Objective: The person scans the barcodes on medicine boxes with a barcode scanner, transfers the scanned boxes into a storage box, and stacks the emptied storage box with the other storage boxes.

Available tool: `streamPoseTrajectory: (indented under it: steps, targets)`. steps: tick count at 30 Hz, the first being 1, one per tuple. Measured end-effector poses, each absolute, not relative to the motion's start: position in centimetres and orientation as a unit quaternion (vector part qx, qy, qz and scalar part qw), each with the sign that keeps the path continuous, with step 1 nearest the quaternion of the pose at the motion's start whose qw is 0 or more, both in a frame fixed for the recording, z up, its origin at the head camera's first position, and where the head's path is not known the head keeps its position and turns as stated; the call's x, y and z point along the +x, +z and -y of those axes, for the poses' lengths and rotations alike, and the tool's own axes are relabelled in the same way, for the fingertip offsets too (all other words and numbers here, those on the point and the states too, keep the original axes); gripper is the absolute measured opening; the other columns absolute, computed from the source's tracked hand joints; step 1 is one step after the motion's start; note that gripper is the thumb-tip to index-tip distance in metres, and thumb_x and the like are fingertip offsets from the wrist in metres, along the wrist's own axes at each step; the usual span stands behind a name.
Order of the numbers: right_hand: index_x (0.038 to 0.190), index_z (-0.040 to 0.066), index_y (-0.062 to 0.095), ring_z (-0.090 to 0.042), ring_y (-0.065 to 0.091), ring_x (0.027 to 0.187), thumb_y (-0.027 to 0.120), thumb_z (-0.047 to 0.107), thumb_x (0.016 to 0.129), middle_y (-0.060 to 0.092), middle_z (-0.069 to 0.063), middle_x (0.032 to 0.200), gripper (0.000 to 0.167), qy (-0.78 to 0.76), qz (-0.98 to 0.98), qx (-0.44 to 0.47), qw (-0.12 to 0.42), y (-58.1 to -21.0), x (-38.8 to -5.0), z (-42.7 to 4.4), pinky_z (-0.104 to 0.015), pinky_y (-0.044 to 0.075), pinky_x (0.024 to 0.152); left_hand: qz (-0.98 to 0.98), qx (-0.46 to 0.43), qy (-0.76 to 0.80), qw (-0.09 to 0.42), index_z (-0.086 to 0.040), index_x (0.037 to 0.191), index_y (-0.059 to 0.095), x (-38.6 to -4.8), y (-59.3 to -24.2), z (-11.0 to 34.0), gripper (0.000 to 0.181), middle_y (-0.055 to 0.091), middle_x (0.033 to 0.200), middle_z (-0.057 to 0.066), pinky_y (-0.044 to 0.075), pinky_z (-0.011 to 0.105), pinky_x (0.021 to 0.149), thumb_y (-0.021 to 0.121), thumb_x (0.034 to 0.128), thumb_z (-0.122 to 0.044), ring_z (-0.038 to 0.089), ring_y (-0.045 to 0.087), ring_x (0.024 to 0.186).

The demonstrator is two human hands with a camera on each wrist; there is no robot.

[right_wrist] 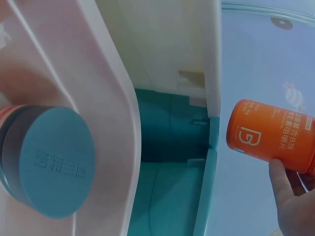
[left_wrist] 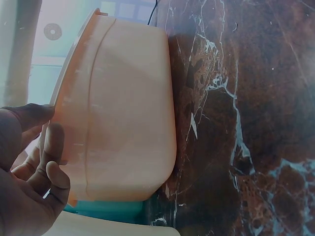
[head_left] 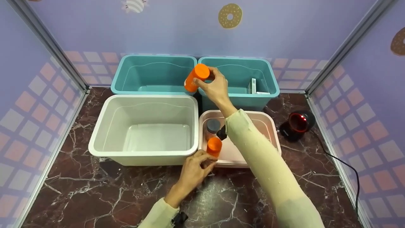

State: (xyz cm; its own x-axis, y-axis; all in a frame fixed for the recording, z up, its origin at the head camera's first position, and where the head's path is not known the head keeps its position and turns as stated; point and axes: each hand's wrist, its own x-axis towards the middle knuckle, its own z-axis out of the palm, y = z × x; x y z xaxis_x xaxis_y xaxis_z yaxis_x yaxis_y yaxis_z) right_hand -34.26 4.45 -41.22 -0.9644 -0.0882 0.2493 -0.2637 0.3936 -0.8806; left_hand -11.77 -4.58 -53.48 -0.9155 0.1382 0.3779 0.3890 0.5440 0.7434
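My right hand (head_left: 216, 87) grips an orange vitamin bottle (head_left: 194, 77), tilted, above the facing rims of two teal bins. White lettering and a large B mark this bottle (right_wrist: 268, 135) in the right wrist view. Lower down, my left hand (head_left: 194, 167) pinches the near rim of the pink bin (left_wrist: 128, 108), some fingers bent against its outer wall. Inside that bin, right by the left fingertips, stands a second orange bottle (head_left: 214, 145), partly covered by them. A grey-lidded jar (head_left: 213, 126) is behind it; its lid (right_wrist: 58, 162) looms large in the right wrist view.
The left teal bin (head_left: 155, 57) and right teal bin (head_left: 237, 59) stand at the back; the right one contains a white box (head_left: 253, 85). A white bin (head_left: 144, 154) is front left. At the right sits a black device (head_left: 297, 123) with a red light and a cable.
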Motion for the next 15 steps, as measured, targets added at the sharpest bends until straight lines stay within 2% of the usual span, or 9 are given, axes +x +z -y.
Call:
streamPoseTrajectory:
  steps: [6,15]
  targets:
    - [0.134,0.011,0.058,-0.017,0.064,0.111,0.082,0.034,0.082,0.067,-0.005,0.122,0.061,0.545,0.828,0.104,0.084,-41.3,-34.3,-3.7,-0.033,0.052,0.101,0.871,-0.152,-0.444,0.148,-0.02,0.096,0.079,-11.7,-53.5,4.6,0.011,0.071,0.095,-0.002,0.058,0.032,0.073,0.08,0.0846,-0.021,0.016,0.071,0.083]
    - [0.135,0.012,0.057,-0.015,0.064,0.112,0.082,0.033,0.082,0.066,-0.003,0.124,0.063,0.543,0.831,0.091,0.076,-41.8,-34.5,-2.8,-0.027,0.051,0.099,0.869,-0.158,-0.442,0.155,-0.02,0.096,0.078,-11.7,-53.7,4.6,0.011,0.071,0.095,-0.001,0.059,0.033,0.075,0.08,0.0848,-0.022,0.018,0.072,0.086]
